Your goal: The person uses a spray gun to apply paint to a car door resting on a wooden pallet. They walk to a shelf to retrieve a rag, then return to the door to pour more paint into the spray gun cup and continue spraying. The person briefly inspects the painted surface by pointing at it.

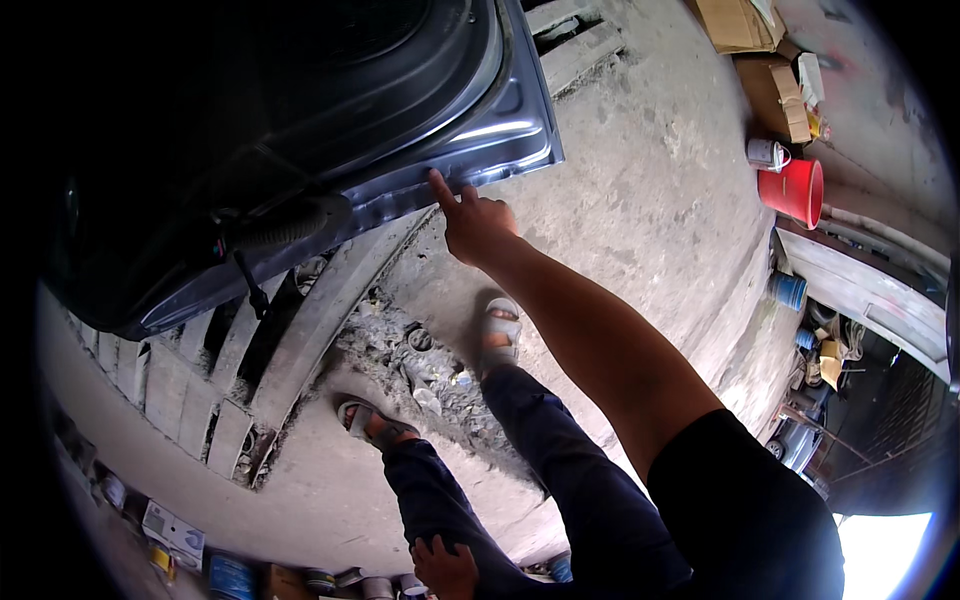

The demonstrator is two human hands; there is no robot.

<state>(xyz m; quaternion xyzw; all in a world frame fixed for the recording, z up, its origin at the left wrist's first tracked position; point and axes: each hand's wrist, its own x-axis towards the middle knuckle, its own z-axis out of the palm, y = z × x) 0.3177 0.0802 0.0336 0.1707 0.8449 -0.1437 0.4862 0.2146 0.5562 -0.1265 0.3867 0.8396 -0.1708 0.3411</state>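
A dark grey car body panel (300, 110) hangs raised over the concrete floor at the upper left. My right hand (478, 225) reaches out to its lower edge, index finger stretched and touching the rim, the other fingers curled with nothing in them. My left hand (446, 568) hangs low beside my thigh, fingers loosely apart and holding nothing. My sandalled feet (498, 330) stand below on the floor next to a heap of debris.
A slatted concrete pit cover (200, 380) runs under the panel, with rubble and litter (420, 370) beside it. A red bucket (792, 190), a white can (765, 153) and cardboard boxes (745, 30) sit at the upper right. Boxes and cans (175, 530) line the lower left.
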